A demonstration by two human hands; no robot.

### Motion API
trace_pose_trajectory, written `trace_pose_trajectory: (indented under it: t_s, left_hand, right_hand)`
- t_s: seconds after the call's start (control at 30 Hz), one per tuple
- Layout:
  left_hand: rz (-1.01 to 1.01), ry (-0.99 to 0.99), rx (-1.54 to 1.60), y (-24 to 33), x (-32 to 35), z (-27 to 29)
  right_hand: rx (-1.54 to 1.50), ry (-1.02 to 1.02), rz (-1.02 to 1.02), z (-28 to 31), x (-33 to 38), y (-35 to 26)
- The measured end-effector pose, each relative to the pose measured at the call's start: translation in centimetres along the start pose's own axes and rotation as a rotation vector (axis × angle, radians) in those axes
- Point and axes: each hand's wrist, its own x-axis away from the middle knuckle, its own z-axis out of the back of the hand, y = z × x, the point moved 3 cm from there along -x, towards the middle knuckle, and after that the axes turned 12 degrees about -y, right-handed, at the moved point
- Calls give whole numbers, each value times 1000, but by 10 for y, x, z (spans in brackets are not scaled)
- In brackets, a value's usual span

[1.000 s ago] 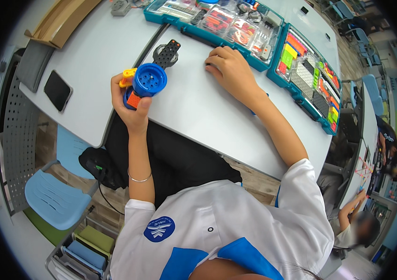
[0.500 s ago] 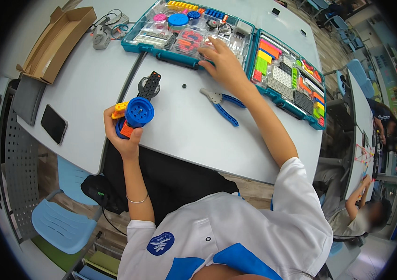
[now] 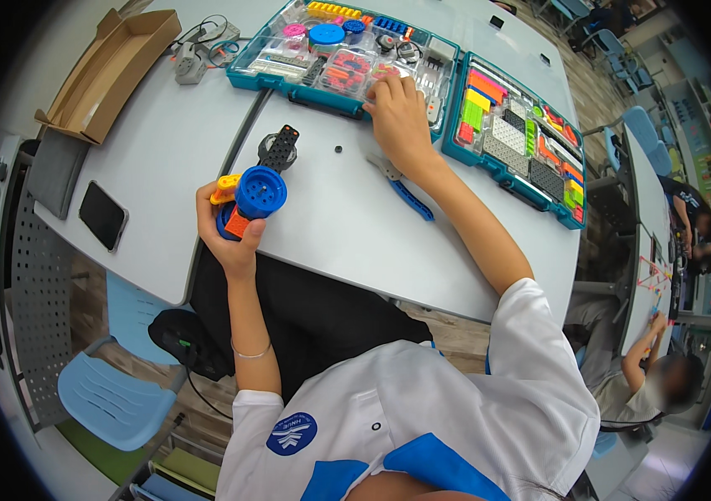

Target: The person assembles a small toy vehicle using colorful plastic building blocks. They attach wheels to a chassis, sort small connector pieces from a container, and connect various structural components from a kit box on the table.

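My left hand (image 3: pixel 230 242) is closed around a toy building-kit model, holding it above the near table edge. The model has blue wheels (image 3: pixel 261 191), an orange block (image 3: pixel 236 223), a yellow piece (image 3: pixel 225 189) and a black perforated beam (image 3: pixel 279 148) pointing away from me. My right hand (image 3: pixel 401 117) reaches over the front edge of the left teal parts case (image 3: pixel 314 98). Its fingers bend down into a compartment, with the thumb apart from them; the fingertips are hidden. Blue-handled pliers (image 3: pixel 410 200) lie partly under my right wrist. A tiny black piece (image 3: pixel 338 149) rests between the hands.
A second teal case (image 3: pixel 499 171) holds coloured beams and plates at right. On the left table stand an open cardboard box (image 3: pixel 109 79), a grey plug adapter (image 3: pixel 191 65) and a black phone (image 3: pixel 103 215). Another person (image 3: pixel 652 376) sits at a table on the far right.
My right hand has drawn slightly nearer and its outstretched fingers have bent down into the case. It now covers part of the pliers. My left hand still holds the model.
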Motion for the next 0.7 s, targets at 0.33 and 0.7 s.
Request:
trace_pose_trajectory:
  t_s: [0.33,0.7]
  left_hand:
    - [-283,-134,-410,36,-6,-29]
    - [-226,-432,-439,40,-8,-62]
  right_hand:
    - [-1274,-354,143,71,41,-69]
    - [-1349,-429,94,35,88,-59]
